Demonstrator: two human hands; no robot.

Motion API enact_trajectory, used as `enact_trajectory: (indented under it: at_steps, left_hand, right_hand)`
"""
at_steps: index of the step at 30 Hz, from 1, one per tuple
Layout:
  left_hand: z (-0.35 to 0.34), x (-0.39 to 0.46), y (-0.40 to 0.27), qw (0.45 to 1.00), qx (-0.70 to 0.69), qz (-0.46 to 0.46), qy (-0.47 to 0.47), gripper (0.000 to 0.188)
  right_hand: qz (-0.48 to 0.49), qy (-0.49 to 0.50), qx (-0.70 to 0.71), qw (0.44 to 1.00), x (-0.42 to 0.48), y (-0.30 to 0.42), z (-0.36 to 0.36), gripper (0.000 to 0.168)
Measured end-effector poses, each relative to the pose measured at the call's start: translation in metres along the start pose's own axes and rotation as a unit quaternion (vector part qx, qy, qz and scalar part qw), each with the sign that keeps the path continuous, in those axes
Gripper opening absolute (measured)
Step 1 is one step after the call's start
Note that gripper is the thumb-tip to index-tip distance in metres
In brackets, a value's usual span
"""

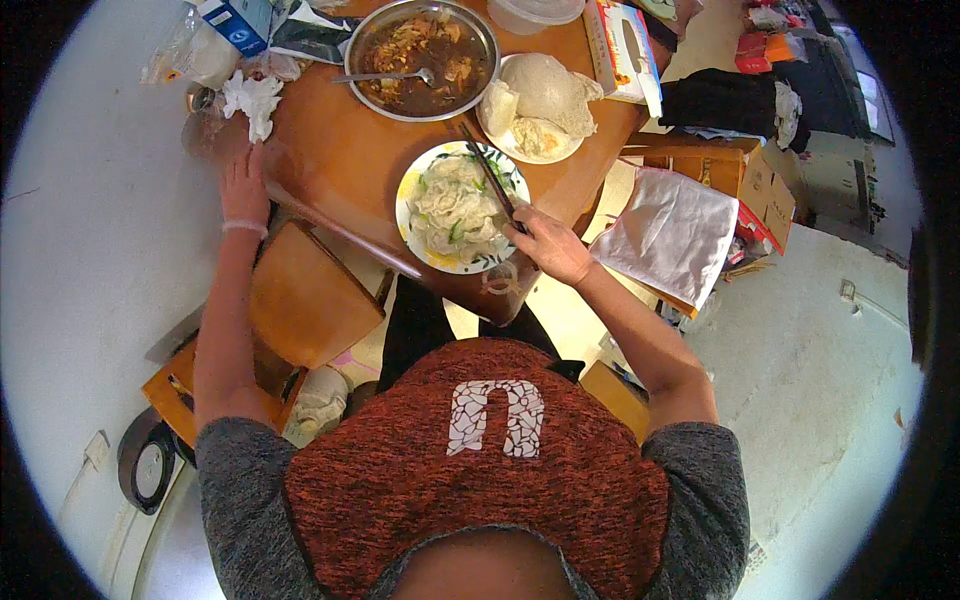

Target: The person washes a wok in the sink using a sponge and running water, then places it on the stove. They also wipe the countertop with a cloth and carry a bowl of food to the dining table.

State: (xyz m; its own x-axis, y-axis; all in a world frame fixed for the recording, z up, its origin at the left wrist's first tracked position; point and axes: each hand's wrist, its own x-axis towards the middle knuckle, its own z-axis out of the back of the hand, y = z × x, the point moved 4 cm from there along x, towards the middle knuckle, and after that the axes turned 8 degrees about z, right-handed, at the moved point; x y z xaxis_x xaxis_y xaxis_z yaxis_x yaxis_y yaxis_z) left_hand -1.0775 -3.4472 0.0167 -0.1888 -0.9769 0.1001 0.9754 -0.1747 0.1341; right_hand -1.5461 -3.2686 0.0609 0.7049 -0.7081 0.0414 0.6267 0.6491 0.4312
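My right hand [550,241] holds a pair of dark chopsticks [491,176] at the right rim of a patterned plate [407,217]. Their tips point away from me over the plate's far edge. Pale, noodle-like food [454,199] with green pieces fills the plate. At the table's left edge, my left hand [244,184] reaches forward, fingers extended, towards a crumpled white tissue [253,101]; whether the fingertips hold it cannot be told. Beyond the plate, a steel bowl [480,90] contains brown food and a metal spoon [390,76]. Beside it, a white plate [536,159] bears pale buns or bread [544,82].
The wooden table [322,142] also carries a lidded plastic tub [536,13], a glove or tissue box [621,52], a blue box [237,24] and plastic bags [202,56]. Wooden chairs [311,292] stand at left; a cloth-covered one [675,232] is at right.
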Motion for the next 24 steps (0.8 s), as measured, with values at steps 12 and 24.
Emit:
enact_trajectory:
  at_steps: [12,24]
  left_hand:
    - [0.036,-0.194,-0.102,0.987,-0.051,0.056,0.142,0.06]
    - [0.107,-0.357,-0.175,0.827,-0.385,0.366,0.185,0.05]
  right_hand:
    - [0.049,-0.028,-0.009,0.998,-0.024,-0.005,-0.015,0.04]
    - [-0.01,0.027,0.27,0.963,-0.038,0.024,0.049,0.039]
